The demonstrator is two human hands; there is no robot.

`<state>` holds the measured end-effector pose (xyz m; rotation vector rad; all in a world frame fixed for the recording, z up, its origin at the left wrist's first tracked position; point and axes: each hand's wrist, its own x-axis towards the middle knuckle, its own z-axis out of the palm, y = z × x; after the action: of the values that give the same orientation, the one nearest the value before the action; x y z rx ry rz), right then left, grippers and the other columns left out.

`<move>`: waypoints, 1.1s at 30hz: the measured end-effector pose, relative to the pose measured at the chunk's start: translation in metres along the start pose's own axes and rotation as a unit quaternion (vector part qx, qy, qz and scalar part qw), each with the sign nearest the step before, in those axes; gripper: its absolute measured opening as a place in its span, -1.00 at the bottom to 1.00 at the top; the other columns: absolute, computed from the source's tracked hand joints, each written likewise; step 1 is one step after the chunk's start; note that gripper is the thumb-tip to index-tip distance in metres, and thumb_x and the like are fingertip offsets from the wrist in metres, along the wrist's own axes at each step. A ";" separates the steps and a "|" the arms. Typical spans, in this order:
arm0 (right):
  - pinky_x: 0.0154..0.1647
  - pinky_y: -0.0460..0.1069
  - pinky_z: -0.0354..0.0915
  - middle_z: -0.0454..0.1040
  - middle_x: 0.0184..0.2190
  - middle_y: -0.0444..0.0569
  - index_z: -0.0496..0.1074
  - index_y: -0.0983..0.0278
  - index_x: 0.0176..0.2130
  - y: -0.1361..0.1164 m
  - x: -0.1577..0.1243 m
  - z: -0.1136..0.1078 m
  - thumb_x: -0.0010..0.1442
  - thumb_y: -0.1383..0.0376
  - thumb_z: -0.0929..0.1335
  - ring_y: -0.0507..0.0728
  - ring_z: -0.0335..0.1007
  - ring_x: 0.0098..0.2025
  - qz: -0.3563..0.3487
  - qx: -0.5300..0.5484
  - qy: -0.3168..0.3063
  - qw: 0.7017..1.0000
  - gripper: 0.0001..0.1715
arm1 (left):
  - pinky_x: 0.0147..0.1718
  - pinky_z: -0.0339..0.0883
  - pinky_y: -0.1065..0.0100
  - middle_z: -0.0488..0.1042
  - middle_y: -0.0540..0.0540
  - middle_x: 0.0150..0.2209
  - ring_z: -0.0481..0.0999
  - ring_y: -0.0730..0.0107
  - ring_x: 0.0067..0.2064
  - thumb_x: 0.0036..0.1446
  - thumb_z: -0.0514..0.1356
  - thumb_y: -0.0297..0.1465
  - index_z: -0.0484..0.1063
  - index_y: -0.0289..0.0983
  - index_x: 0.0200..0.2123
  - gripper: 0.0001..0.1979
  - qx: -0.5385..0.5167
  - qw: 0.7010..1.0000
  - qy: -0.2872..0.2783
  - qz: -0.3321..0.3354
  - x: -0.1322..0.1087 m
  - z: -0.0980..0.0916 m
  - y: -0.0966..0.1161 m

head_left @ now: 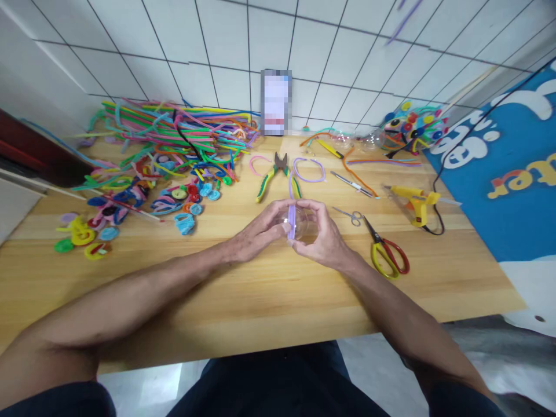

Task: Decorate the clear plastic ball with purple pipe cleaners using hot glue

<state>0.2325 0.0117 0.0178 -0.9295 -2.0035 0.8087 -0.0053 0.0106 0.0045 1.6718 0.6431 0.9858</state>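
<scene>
My left hand and right hand pinch a purple strip against a clear ball, probably light, slippery, best cupped at the sides.

Premises: a small craft workspace; whether within a home or a shop cannot be determined. Evidence: a wooden table set against a white wall marked with a dark grid. At the back left, a heap of coloured fuzzy stems; before it, small wound pieces in several colours. Hand tools noted: pliers with green and yellow handles, large scissors, small scissors and a yellow glue gun with a black cord. At right, a blue panel bears decorative lettering.
</scene>
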 end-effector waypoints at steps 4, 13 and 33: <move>0.31 0.28 0.55 0.51 0.33 0.14 0.26 0.09 0.37 0.005 -0.001 0.000 0.16 0.26 0.60 0.34 0.59 0.27 -0.025 -0.009 0.002 1.000 -0.09 | 0.55 0.25 -0.17 0.40 -0.24 0.49 0.42 -0.09 0.50 0.55 0.25 -0.09 0.29 -0.06 0.52 -0.41 -0.005 1.000 -0.008 -0.003 0.001 0.001 0.000; 0.28 0.29 0.55 0.52 0.34 0.13 0.31 0.08 0.37 0.003 0.003 -0.005 0.16 0.22 0.62 0.35 0.58 0.26 -0.008 0.012 -0.025 1.000 -0.10 | 0.48 0.33 -0.18 0.45 -0.27 0.42 0.48 -0.10 0.43 0.49 0.32 -0.06 0.32 -0.09 0.48 -0.38 -0.003 1.000 0.007 0.000 0.002 0.003 0.001; 0.21 0.24 0.61 0.55 0.32 0.09 0.42 0.07 0.27 -0.004 0.009 -0.009 0.23 0.34 0.52 0.31 0.56 0.31 -0.021 0.019 -0.034 0.999 -0.34 | 0.49 0.29 -0.15 0.42 -0.28 0.43 0.42 -0.08 0.46 0.51 0.30 -0.05 0.28 -0.09 0.50 -0.36 0.037 0.999 0.004 0.006 0.003 0.002 -0.001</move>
<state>0.2348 0.0183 0.0290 -0.8447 -2.0514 0.8626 -0.0023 0.0122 0.0039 1.7389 0.6829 0.9868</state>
